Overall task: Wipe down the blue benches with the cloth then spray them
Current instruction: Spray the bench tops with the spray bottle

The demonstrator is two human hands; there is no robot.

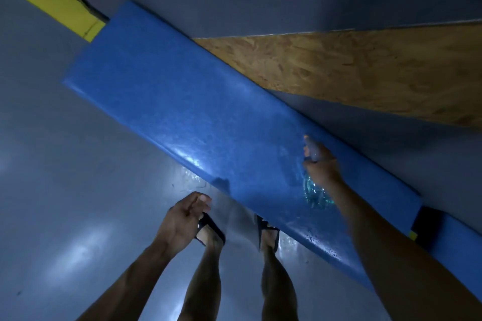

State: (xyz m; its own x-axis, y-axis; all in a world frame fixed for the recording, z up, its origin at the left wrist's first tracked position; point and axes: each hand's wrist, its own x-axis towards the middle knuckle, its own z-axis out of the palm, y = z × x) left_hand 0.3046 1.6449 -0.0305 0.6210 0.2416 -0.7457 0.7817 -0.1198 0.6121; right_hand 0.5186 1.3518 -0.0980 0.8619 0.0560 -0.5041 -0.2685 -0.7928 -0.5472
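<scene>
Head view, one entry. Blue bench (198,117): long axis runs from 10 o'clock to 4 o'clock, surface shiny and beaded with drops. Right hand (322,165): over the bench's 4 o'clock stretch, fingers curled round a clear spray bottle (317,194). Unsprayed length probably lies toward 10 o'clock from that grip. Left hand (181,219): off the bench at 6 o'clock, fingers loosely curled, holding nothing. Cloth: not visible.
</scene>
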